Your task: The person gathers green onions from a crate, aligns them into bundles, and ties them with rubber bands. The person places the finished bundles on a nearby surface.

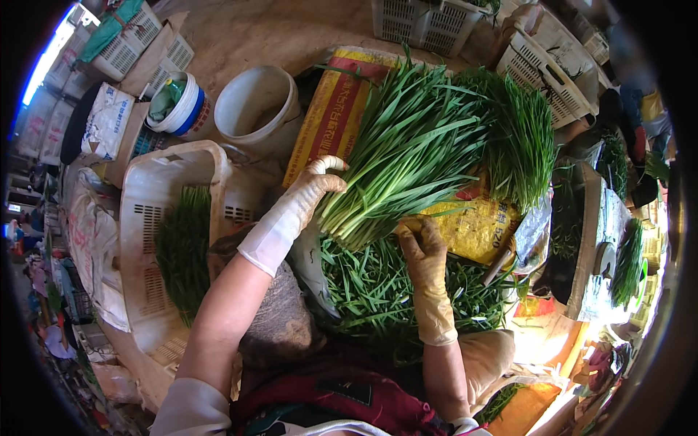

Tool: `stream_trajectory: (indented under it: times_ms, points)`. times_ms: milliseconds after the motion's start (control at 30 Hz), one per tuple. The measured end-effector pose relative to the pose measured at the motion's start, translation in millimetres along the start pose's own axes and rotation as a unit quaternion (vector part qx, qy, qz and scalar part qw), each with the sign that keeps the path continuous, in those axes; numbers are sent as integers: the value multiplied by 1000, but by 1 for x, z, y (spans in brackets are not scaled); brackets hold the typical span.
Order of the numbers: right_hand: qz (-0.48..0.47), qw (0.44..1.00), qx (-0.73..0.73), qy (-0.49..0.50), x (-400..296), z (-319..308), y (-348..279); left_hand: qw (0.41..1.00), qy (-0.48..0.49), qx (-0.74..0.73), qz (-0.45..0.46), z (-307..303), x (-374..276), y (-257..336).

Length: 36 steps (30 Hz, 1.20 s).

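Note:
A loose bundle of garlic chives [403,158] lies on printed yellow-and-red sacking [332,109], pale stalk ends towards me. My left hand [322,177], in a stained pale glove, is at the bundle's left edge, thumb and fingers apart. Near the stalk ends, on their right, is my right hand [422,240] in a yellowed glove. Its fingers are curled, and whether they pinch anything is hidden. Below both hands, loose cut green leaves [371,283] fill a space before my lap. A second chive bunch [518,136] rests at the right of the sacking.
To my left, a white plastic crate [131,218] holds another chive bunch [188,250]. Beyond it stand a white bucket [256,103] and a smaller bucket [177,103] with a green bottle. More slatted crates [425,24] are at the back. A handled tool [499,261] lies right of the leaves.

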State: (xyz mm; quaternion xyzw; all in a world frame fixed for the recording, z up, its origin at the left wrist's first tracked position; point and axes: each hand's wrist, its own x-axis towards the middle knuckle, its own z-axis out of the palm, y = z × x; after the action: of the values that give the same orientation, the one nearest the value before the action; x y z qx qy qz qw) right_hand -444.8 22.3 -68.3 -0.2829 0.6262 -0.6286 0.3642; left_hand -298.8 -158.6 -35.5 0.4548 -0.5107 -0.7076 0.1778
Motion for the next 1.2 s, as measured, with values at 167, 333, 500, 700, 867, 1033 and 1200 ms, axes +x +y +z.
stream_trajectory:
  times_ms: [167, 333, 500, 700, 867, 1033, 1200]
  points:
    - [22, 991, 128, -13, -15, -10, 12, 999, -7, 37, 9, 3, -10, -1]
    - [92, 978, 182, -45, -6, 15, -11, 986, 98, 128, 54, 19, -12, -10]
    - [-9, 997, 37, -74, 9, 31, 14, 948, 182, 215, 148, 20, 5, -37]
    - [-168, 930, -320, -72, 18, 50, -6, 930, 221, 279, 87, 30, 8, -26]
    - [-136, 925, -345, -84, 24, 53, -6, 911, 210, 349, 70, 37, 11, -24]
    - [-104, 915, -366, -131, 32, 52, -16, 875, 225, 402, 149, 28, 21, -39]
    - [-22, 953, -265, -148, 40, 37, -12, 983, 96, 153, 35, 24, 12, -8]
